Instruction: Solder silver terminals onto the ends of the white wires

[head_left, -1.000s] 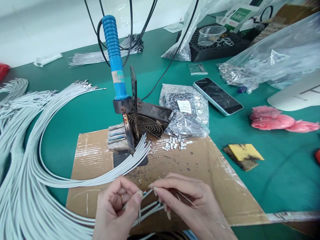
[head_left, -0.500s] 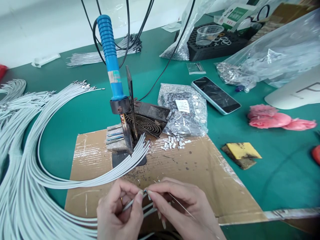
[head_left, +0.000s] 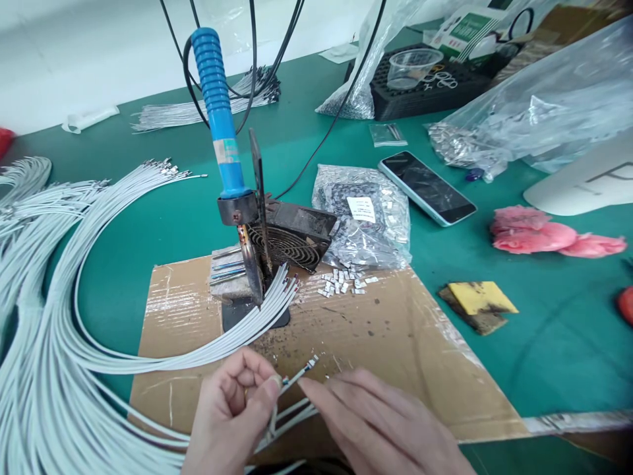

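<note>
Near the bottom middle, my left hand (head_left: pixel 237 409) pinches a white cable (head_left: pixel 295 378) between thumb and fingers. At this cable's upper end, small coloured wires and a small white connector (head_left: pixel 312 361) show beyond the pinch. My right hand (head_left: pixel 380 422) lies just to the right, its fingers stretched out and the index fingertip close beside the cable. Its thumb is out of sight. Below, several more white cables (head_left: pixel 291 417) run from under my left hand toward my right fingers, which hide their ends.
A soldering iron (head_left: pixel 217 112) with blue handle stands beyond the hands, before a dark fan (head_left: pixel 291 237). White cable bundles (head_left: pixel 54 369) fill the left. Small white connectors (head_left: pixel 341 284) lie on cardboard (head_left: pixel 395 356). A phone (head_left: pixel 428 188) and a yellow sponge (head_left: pixel 482 298) are at right.
My right fingers have parted from my left fingertips, straightened, and shifted slightly right. The cable's connector end now shows between the hands. The thin wire seen by my right hand is out of sight.
</note>
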`<move>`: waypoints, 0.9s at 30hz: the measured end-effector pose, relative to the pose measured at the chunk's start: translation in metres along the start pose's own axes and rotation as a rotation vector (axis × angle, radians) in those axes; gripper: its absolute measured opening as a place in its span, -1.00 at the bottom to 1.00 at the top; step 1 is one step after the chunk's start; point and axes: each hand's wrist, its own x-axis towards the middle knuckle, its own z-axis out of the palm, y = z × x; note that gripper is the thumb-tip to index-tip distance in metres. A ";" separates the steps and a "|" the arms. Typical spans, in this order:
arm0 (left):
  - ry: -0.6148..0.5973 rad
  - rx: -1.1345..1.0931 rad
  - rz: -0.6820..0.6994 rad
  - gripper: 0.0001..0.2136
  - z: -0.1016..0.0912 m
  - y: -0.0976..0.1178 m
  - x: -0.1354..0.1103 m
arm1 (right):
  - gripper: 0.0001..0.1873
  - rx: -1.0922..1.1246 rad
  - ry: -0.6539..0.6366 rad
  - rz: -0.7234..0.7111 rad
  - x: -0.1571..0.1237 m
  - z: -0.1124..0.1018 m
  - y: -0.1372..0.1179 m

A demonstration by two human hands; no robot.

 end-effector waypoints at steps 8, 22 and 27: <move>0.019 -0.014 0.121 -0.47 0.001 -0.002 -0.001 | -0.82 0.649 0.101 0.679 0.017 0.015 -0.011; 0.023 0.030 0.157 -0.68 0.002 -0.005 -0.002 | -0.82 0.738 0.105 0.717 0.018 0.024 -0.014; 0.024 0.024 0.166 -0.70 0.002 -0.006 -0.001 | -0.62 0.592 0.137 0.498 0.012 0.021 -0.012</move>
